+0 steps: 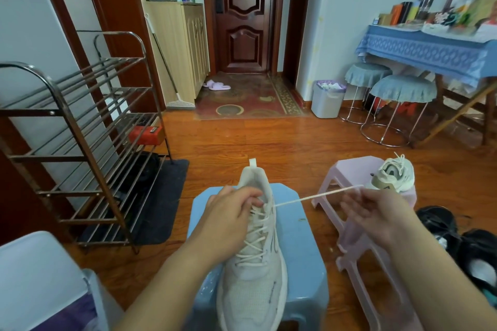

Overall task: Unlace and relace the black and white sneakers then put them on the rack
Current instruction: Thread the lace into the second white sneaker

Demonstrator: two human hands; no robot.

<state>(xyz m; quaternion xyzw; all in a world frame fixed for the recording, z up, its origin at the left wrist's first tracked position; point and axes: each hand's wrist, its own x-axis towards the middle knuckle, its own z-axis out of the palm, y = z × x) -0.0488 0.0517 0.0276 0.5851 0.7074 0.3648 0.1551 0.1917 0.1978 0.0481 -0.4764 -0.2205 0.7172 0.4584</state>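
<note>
Left hand point(231, 212): fingers curled on the collar and top lacing of a white sneaker point(255, 263). Right hand point(376, 212): pinches a white lace point(309, 197) drawn taut rightward from the top eyelets. Sneaker lies on a blue stool point(304, 250), heel far. Second white sneaker point(394, 176) on a pink stool point(352, 169), right. Black sneakers point(457, 244), floor, far right. Metal shoe rack point(80, 142), left.
</note>
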